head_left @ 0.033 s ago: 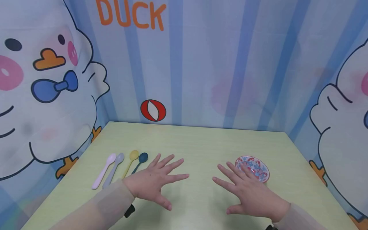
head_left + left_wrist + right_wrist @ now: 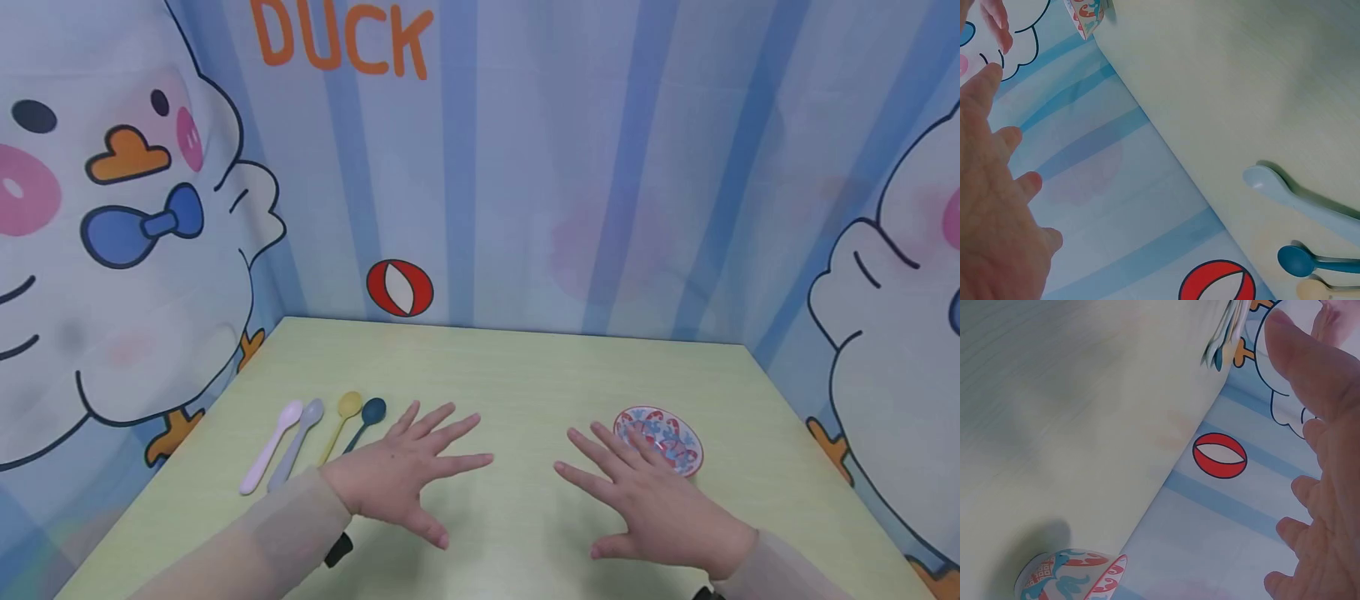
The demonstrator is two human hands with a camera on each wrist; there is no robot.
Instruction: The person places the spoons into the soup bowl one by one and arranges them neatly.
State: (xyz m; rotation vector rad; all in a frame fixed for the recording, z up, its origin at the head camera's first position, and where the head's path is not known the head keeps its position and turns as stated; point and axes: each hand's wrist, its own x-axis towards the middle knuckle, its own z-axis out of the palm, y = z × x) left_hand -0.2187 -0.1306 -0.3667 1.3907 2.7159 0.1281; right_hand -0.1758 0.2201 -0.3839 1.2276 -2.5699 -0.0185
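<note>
My left hand (image 2: 405,475), fingers straight and spread, is held above the table and holds nothing. Left of it lie a pink spoon (image 2: 272,443), a grey-lavender spoon (image 2: 300,437), a yellow spoon (image 2: 348,406) and a dark teal spoon (image 2: 373,411); the hand and sleeve cover some handles. A light blue spoon (image 2: 1272,184) shows in the left wrist view, hidden in the head view. My right hand (image 2: 660,508) is likewise spread and holds nothing. It partly hides a red-and-blue patterned bowl (image 2: 678,442), whose flared side appears in the right wrist view.
The pale yellow-green table (image 2: 517,383) meets a blue striped curtain (image 2: 517,167) along its back edge. Printed ducks (image 2: 150,317) flank it on both sides. A red-and-white ball (image 2: 420,288) is a print on the curtain.
</note>
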